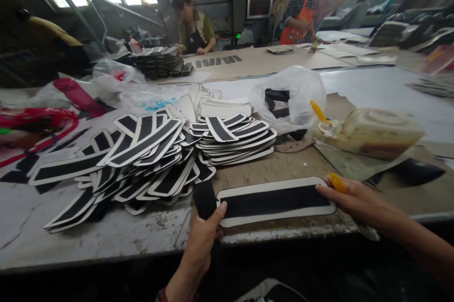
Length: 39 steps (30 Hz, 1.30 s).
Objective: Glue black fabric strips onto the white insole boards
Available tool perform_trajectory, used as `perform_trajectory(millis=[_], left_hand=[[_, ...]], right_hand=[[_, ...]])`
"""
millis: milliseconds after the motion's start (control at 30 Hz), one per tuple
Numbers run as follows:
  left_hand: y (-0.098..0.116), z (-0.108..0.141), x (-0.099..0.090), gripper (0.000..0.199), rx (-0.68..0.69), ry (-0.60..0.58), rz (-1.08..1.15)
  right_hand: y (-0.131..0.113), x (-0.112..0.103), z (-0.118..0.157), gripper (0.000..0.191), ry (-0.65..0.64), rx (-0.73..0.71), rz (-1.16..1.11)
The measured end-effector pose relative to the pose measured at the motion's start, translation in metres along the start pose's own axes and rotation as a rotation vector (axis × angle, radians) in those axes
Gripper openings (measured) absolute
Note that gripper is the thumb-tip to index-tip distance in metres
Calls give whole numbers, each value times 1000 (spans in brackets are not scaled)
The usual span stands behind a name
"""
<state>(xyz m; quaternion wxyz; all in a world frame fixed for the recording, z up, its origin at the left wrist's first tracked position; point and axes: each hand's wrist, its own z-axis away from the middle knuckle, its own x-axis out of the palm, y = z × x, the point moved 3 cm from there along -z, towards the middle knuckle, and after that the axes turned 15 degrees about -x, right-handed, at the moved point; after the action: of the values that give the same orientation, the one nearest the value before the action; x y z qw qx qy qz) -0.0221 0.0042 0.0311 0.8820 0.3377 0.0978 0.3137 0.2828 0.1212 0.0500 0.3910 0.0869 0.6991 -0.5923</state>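
Head view, from the left: a loose pile (142,160) of white-edged black pieces spreads over the worktable (159,231). Right of its near edge, the left hand (204,238) grips the left end of a long white panel (273,202) with a black band along its middle, thumb on top. A black strip (205,198) shows at that hand too (how it is held, I cannot tell). Behind the panel sits a neater stack (236,143), then a clear plastic bag (308,89). The right hand (351,198) pinches the panel's right end, a yellow handle (338,182) tucked in its grasp; beyond lies a cloudy container (383,131).
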Motion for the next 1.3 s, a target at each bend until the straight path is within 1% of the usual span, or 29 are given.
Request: perform_trajectory(millis=[133,267,367,433,500,700,800,867,1000,1167,1300], left_hand=[[-1,2,0,40,0,17,0],[-4,1,-2,41,13,28,-27],[-6,-2,-4,45,0,70,-49],[-7,-4,-3,45,-14,69,-48],[-7,-5,-2,45,-18,62,-47],[-6,-6,-3,45,-52,124,-62],[-6,-6,-3,44,-57,119,-68],[-7,-6,-2,42,-52,116,-68],[-11,-10,-2,39,-41,147,-72],[-14,-9,0,46,-36,175,-73],[-19,-8,1,47,-34,191,-64]], right_hand=[[0,0,2,41,1,-35,64],[-13,0,3,41,-3,-54,112],[-21,1,1,40,-15,-45,78],[-22,2,0,40,-15,-32,31],[-23,3,-1,40,-10,-27,-17],[-24,3,1,41,15,-13,-149],[-24,2,2,39,28,-6,-191],[-25,1,1,36,42,-6,-169],[-25,0,0,33,78,23,-107],[-25,2,2,29,66,-20,-157],[-21,1,3,28,84,-45,-97]])
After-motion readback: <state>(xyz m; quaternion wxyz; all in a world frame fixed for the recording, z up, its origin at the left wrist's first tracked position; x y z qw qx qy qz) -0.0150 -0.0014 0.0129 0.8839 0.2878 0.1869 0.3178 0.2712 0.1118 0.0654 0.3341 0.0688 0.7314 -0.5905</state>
